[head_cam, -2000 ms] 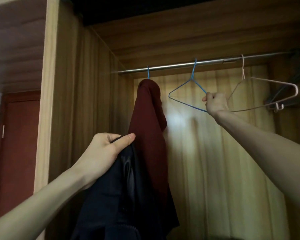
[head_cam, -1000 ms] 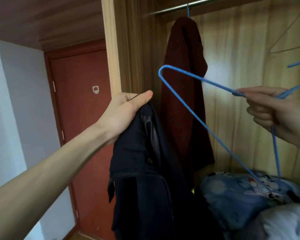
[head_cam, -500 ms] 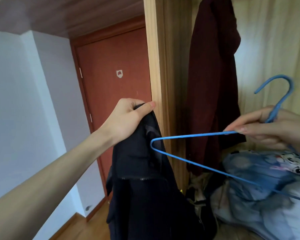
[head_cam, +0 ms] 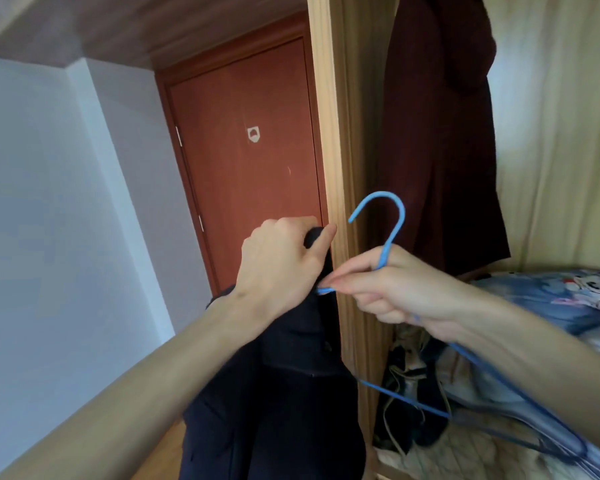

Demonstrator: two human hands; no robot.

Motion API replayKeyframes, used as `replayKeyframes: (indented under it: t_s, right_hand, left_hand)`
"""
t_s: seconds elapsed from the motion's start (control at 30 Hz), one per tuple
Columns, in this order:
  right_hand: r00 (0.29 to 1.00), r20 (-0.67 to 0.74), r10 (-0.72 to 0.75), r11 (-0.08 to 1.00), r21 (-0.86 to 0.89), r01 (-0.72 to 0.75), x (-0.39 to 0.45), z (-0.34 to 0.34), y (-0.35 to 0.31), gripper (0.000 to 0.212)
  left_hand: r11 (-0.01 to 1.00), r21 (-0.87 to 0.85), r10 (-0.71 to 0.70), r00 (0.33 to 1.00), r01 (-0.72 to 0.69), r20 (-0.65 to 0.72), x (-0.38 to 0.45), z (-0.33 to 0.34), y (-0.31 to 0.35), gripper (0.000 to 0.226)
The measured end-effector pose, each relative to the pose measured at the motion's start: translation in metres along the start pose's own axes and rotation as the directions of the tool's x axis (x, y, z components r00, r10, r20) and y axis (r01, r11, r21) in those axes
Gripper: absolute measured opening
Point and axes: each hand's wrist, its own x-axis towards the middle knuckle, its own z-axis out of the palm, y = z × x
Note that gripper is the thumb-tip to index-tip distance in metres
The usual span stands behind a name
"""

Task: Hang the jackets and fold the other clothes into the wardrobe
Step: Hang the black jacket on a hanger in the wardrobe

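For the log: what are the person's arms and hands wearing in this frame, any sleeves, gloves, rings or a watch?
Nothing is worn that shows. The left hand and right hand are bare, without gloves or visible rings. Both forearms are uncovered as far as the picture edges, with no sleeve, watch or bracelet in view. No markings show on them.

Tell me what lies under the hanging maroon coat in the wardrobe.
Under the maroon coat lies a heap of dark and beige clothes, beside blue cartoon-print bedding. The right arm and blue hanger cover part of the heap; the wardrobe floor is hidden.
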Motion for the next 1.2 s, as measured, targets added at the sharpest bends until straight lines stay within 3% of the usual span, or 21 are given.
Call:
replayKeyframes:
  t_s: [0.23,0.33,0.53,0.6,0.7,0.8,0.9,0.97,1.07,1.2]
  right_hand:
    - [0.989,-0.132,-0.062,0.969,0.23,0.091,-0.01,0.01,0.017,0.02]
    - [0.977,-0.196,-0.081,0.946,0.292,0.137,-0.012,0.014,0.023,0.019]
    - [0.966,-0.248,-0.077,0.933,0.325,0.158,-0.015,0.011,0.027,0.032]
    - [0.982,-0.181,-0.056,0.931,0.346,0.117,-0.019,0.008,0.026,0.032]
    - [0.997,0.059,-0.047,0.894,0.448,0.015,-0.023,-0.002,0.022,0.027]
    - [0.95,0.302,-0.073,0.891,0.447,-0.074,-0.021,-0.02,0.029,0.044]
    - [0.91,0.413,-0.024,0.891,0.422,-0.168,-0.019,-0.035,0.05,0.056]
    - [0.918,0.387,0.092,0.913,0.335,-0.233,-0.018,-0.041,0.071,0.052]
    - [0.906,0.362,0.222,0.972,-0.007,-0.235,-0.018,-0.031,0.104,0.033]
    - [0.955,0.23,0.189,0.935,-0.34,-0.103,-0.025,0.013,0.133,0.056]
  left_hand:
    - [0.97,0.092,0.22,0.974,-0.225,0.062,-0.024,-0.003,-0.004,0.05]
    - [0.978,0.017,0.206,0.977,-0.207,0.062,-0.025,-0.002,-0.005,0.044]
    - [0.963,0.077,0.249,0.96,-0.26,0.127,-0.024,-0.001,-0.01,0.051]
    - [0.963,0.064,0.249,0.953,-0.263,0.174,-0.024,-0.002,-0.015,0.057]
    - [0.971,-0.054,0.237,0.944,-0.231,0.227,-0.028,0.0,-0.022,0.065]
    - [0.976,-0.145,0.192,0.951,-0.161,0.243,-0.035,0.008,-0.024,0.057]
    - [0.98,-0.186,0.111,0.974,-0.074,0.195,-0.042,0.016,-0.03,0.057]
    - [0.976,-0.218,0.057,0.984,-0.019,0.167,-0.045,0.018,-0.035,0.06]
    - [0.962,-0.27,-0.004,0.989,0.044,0.148,-0.045,0.018,-0.038,0.063]
    - [0.915,-0.387,-0.086,0.993,0.112,0.085,-0.04,0.016,-0.034,0.072]
